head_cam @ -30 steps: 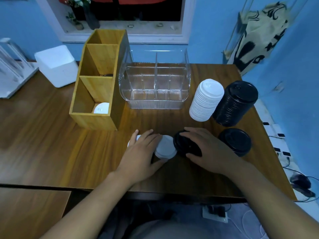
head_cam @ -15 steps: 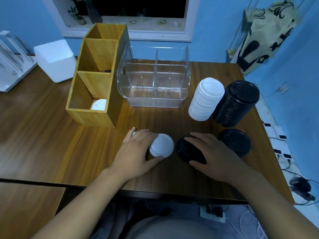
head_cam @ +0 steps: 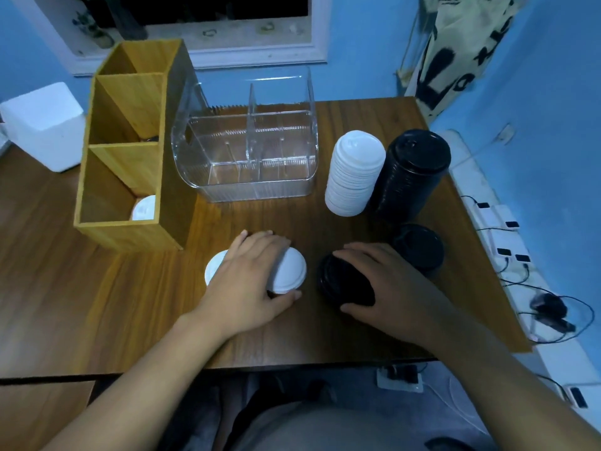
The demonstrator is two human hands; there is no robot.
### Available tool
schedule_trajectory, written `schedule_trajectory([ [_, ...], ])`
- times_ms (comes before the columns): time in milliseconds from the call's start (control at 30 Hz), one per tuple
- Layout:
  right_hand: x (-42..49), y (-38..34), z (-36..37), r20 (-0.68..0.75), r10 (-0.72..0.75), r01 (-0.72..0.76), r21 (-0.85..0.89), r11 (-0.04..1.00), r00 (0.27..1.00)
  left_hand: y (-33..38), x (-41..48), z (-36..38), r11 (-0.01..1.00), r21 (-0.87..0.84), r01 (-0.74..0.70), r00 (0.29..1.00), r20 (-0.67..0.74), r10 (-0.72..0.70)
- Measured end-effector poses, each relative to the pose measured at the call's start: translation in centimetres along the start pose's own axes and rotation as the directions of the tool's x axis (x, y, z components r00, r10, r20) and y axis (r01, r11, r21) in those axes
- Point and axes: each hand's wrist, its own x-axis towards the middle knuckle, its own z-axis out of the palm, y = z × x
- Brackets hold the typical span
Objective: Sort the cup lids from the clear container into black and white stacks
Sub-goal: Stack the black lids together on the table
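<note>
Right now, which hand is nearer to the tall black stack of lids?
Right. The right hand grips black lids just in front of the tall black stack; the left hand grips white lids farther left.

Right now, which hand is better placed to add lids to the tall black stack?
Right. The right hand grips the black lids, nearer the tall black stack; the left hand holds white lids.

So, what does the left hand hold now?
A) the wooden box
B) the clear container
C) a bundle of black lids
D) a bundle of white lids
D: the left hand curls round the white lids, while the black lids are under the right hand.
</note>
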Motion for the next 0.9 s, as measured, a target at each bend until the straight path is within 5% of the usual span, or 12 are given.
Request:
schedule_trajectory([
  [167, -2.6, 2.6, -4.0, -0.146, 0.084, -0.089, -0.029, 0.996, 0.986, 5.0, 4.0, 2.0, 0.991, -0.07, -0.113, 0.993, 0.031, 0.116],
  [467, -4.6, 8.3, -5.6, -0.158, 0.293, -0.3, -0.019, 0.954, 0.943, 11.5, 10.5, 7.8, 0.955, -0.279, -0.095, 0.986, 0.103, 0.128],
  [900, -3.0, 9.0, -4.6, -0.098, 0.253, -0.244, 0.097, 0.965, 0.962, 10.8, 10.9, 9.8, 0.935, -0.338, -0.109, 0.992, 0.024, 0.125],
])
